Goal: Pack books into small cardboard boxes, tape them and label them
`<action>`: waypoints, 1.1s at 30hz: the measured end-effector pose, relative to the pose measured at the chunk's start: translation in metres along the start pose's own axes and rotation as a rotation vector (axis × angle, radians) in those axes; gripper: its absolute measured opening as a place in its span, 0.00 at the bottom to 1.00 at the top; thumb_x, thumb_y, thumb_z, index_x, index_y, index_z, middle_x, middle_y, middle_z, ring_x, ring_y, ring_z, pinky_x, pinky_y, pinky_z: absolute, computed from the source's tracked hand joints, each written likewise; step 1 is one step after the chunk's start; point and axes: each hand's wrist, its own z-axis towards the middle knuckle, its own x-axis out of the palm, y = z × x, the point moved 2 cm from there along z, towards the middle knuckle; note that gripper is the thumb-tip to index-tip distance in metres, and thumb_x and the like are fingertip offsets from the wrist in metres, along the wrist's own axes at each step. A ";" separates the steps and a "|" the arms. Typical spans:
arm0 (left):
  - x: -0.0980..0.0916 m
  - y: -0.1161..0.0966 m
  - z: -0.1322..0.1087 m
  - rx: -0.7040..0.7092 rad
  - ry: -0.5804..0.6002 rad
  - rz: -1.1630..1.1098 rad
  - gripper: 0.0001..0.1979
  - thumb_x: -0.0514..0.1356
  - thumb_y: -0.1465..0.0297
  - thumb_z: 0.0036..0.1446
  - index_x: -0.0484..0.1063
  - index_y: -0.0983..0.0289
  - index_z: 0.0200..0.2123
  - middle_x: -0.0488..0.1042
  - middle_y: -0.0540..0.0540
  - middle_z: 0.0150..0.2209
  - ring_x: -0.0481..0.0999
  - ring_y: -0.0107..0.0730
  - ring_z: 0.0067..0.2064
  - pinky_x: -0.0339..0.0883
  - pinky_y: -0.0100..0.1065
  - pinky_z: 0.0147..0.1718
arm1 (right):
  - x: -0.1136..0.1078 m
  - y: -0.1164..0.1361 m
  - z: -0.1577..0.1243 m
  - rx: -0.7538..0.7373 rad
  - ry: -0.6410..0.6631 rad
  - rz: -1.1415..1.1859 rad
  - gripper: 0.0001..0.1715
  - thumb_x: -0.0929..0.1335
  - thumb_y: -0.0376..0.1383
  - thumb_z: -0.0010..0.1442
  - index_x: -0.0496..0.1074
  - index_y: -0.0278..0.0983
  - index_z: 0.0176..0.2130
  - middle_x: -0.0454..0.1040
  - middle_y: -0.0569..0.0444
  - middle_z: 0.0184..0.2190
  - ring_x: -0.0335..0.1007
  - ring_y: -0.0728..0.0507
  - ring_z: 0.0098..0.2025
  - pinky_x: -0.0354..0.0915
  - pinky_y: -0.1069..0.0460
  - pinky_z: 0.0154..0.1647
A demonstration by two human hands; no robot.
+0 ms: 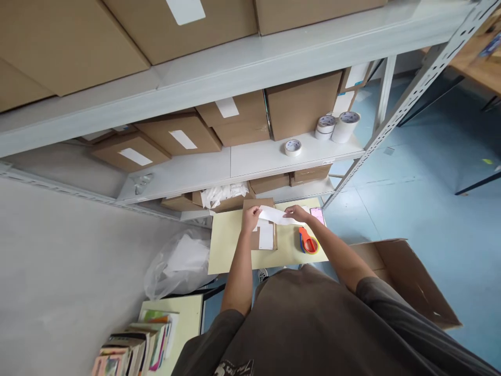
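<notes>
A white paper strip (274, 215) stretches between my two hands above the small yellow table (230, 245). My left hand (251, 216) pinches its left end, and my right hand (296, 213) grips it toward the right end. Under the strip lies a cardboard box (254, 240) with a white label (266, 236) on its top. A red-orange tape dispenser (308, 241) with blue and yellow parts rests on the table, right of the box. Beyond my right hand a phone (317, 215) with a lit pink screen lies near the table's far right corner.
Metal shelving (242, 60) with cardboard boxes rises in front of me, its tape rolls (346, 125) standing on the middle shelf. An open carton (410, 277) sits on the floor at right. A plastic bag (180, 263) and a stack of books (133, 344) are at left.
</notes>
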 end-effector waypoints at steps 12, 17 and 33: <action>-0.035 0.044 -0.024 -0.158 -0.203 -0.128 0.16 0.62 0.55 0.59 0.71 0.60 0.27 0.74 0.49 0.28 0.71 0.32 0.32 0.65 0.29 0.33 | -0.038 -0.039 -0.017 0.149 -0.211 -0.162 0.17 0.72 0.49 0.60 0.83 0.39 0.37 0.85 0.49 0.37 0.80 0.37 0.40 0.73 0.46 0.47; -0.034 0.056 -0.030 -0.136 -0.239 -0.101 0.13 0.59 0.58 0.60 0.72 0.60 0.28 0.73 0.48 0.28 0.72 0.32 0.33 0.66 0.29 0.35 | -0.019 -0.030 -0.025 0.256 -0.218 -0.386 0.38 0.72 0.31 0.57 0.76 0.36 0.66 0.76 0.40 0.66 0.74 0.32 0.65 0.67 0.42 0.67; -0.114 0.049 -0.008 0.060 0.207 -0.293 0.27 0.75 0.65 0.50 0.83 0.65 0.54 0.85 0.59 0.39 0.83 0.41 0.41 0.75 0.37 0.44 | 0.167 0.095 0.008 0.063 -0.101 0.164 0.25 0.77 0.56 0.54 0.77 0.37 0.31 0.78 0.54 0.29 0.72 0.43 0.33 0.68 0.50 0.35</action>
